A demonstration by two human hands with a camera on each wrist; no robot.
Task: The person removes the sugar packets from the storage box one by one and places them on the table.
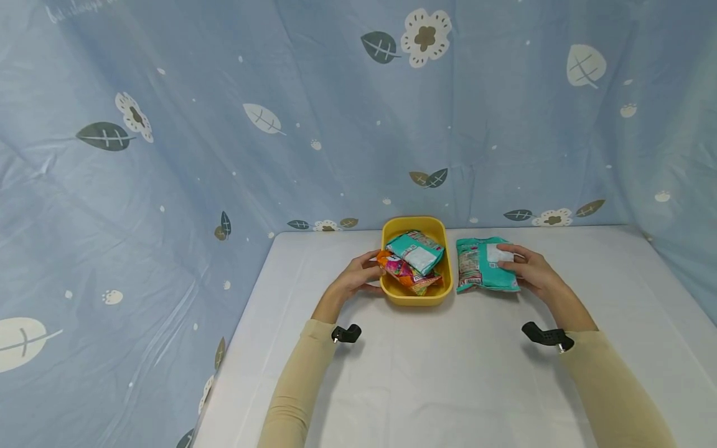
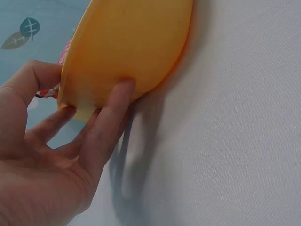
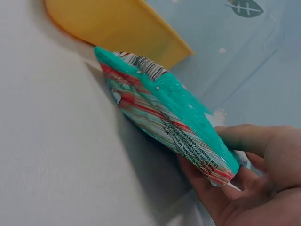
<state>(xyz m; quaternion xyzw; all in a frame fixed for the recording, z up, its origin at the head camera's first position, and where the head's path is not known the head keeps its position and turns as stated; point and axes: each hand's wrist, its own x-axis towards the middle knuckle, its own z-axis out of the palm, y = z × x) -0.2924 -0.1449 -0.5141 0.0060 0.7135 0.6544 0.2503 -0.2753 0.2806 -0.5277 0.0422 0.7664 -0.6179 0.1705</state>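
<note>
A yellow plastic container (image 1: 416, 300) stands on the table near the back edge. Inside it a teal snack packet (image 1: 416, 252) lies on top of an orange and pink packet (image 1: 404, 269). My left hand (image 1: 358, 274) holds the container's left side; in the left wrist view, fingers (image 2: 110, 113) press its outer wall and one digit reaches the rim. To the right of the container, my right hand (image 1: 532, 270) pinches the right end of another teal packet (image 1: 482, 264), thumb above and fingers beneath. That end is tilted up off the table in the right wrist view.
A white cloth covers the table (image 1: 442, 373). Behind it and along the left hangs a blue curtain (image 1: 336, 124) printed with leaves and flowers, close behind the container. Black wrist straps (image 1: 549, 336) sit over beige sleeves.
</note>
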